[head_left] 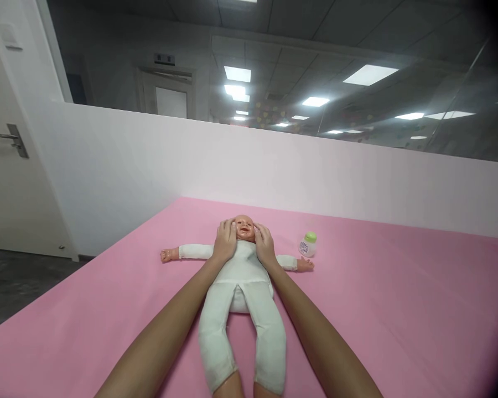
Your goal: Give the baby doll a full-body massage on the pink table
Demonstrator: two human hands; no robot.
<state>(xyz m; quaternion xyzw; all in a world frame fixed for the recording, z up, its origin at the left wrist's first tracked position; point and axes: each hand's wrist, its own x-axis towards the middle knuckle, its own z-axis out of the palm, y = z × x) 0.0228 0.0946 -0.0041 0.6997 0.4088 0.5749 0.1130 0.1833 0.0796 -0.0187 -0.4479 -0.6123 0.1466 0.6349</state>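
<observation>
A doll [240, 276] in white clothes lies on its back on the pink surface [398, 309], arms spread out to the sides, head pointing away. The left hand [224, 242] rests flat on one side of the doll's face, and the right hand [264, 245] rests on the other side. Both grips are spread and cup the head; they pinch nothing. A small bottle [307, 244] with a green cap stands upright near the right hand, just beside the doll's arm.
</observation>
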